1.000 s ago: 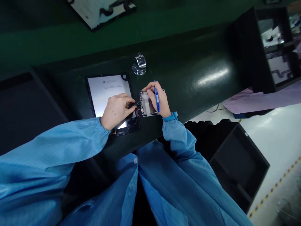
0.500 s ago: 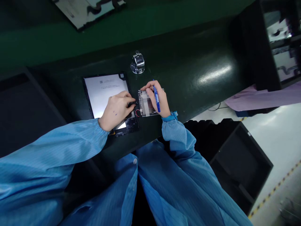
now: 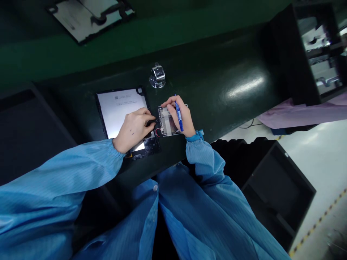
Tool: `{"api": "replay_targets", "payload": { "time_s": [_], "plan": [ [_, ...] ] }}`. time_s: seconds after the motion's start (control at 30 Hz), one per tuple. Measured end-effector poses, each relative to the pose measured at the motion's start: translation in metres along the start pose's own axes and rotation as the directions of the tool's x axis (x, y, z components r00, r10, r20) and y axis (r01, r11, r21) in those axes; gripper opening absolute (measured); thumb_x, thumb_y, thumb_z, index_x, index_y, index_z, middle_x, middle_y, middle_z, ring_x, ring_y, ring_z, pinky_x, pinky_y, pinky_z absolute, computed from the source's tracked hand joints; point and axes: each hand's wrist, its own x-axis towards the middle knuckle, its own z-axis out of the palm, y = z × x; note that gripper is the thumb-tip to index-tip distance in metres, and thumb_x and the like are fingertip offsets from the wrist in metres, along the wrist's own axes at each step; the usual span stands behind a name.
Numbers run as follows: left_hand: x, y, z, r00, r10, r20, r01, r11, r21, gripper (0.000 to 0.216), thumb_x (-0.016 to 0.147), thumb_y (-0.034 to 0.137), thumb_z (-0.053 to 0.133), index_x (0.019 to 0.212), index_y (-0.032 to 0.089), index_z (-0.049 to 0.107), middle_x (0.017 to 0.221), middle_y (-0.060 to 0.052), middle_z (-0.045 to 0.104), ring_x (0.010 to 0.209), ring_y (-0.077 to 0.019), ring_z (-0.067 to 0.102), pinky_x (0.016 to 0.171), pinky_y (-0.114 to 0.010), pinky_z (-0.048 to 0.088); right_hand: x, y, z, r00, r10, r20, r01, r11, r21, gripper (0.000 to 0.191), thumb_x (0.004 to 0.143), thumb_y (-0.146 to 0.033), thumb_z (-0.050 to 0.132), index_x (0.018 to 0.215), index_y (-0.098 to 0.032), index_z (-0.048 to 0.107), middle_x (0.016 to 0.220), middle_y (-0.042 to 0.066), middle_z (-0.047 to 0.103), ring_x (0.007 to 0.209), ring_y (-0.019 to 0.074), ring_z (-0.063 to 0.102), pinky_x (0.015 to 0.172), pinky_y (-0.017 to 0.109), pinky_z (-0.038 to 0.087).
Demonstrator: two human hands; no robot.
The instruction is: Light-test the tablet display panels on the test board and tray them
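Observation:
My left hand rests over the right side of a flat display panel with a silvery back and black frame. Its thumb and fingers pinch close together at the panel's edge; whatever lies between them is too small to make out. Just to the right lies a circuit board with pale tape across it and red wires at its left side. My right hand lies over the board's right part, its fingers closed around a blue pen. The fingertips reach the board's upper edge.
A metal tally counter stands behind the panel and board. Another display panel lies on the raised shelf at the back left. Black trays are at the lower right, and a rack with panels stands at the far right, near a pink sleeve.
The view has shifted slightly, so the counter and back panel appear a little lower. Both hands keep nearly the same places and grips.

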Motion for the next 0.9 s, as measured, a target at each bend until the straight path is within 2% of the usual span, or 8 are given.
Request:
{"api": "replay_targets", "payload": {
  "time_s": [0.53,0.73,0.9],
  "plan": [
    [0.0008,0.0026,0.0006,0.999,0.047,-0.013,-0.047,0.999,-0.001,0.018,0.086,0.012,0.060,0.096,0.014,0.075,0.098,-0.004,0.069,0.066,-0.0138,0.058,0.066,-0.028,0.048,0.0000,0.0024,-0.0008,1.000,-0.015,0.019,0.015,1.000,0.016,0.012,0.099,-0.033,0.049,0.102,-0.023,0.055,0.103,0.001,0.067,0.096,0.0157,0.062,0.090,0.033,0.047],
    [0.0013,0.0015,0.0019,0.999,0.043,-0.008,-0.043,0.998,-0.048,0.017,0.087,0.014,0.060,0.095,0.013,0.075,0.095,-0.004,0.069,0.067,-0.0151,0.060,0.066,-0.029,0.048,-0.0010,-0.0006,-0.0033,0.999,-0.046,0.024,0.047,0.998,-0.046,0.010,0.094,-0.023,0.054,0.104,-0.023,0.055,0.104,0.002,0.066,0.101,0.0172,0.061,0.095,0.034,0.045],
    [0.0029,0.0043,0.0006,0.999,0.040,0.017,-0.039,0.999,-0.027,0.019,0.086,0.016,0.057,0.093,0.014,0.074,0.094,-0.004,0.069,0.067,-0.0153,0.060,0.067,-0.029,0.048,-0.0021,-0.0026,-0.0055,0.998,-0.054,0.028,0.056,0.996,-0.065,0.011,0.094,-0.022,0.053,0.104,-0.022,0.055,0.105,0.002,0.066,0.101,0.0169,0.060,0.096,0.033,0.044]
  ]
}}
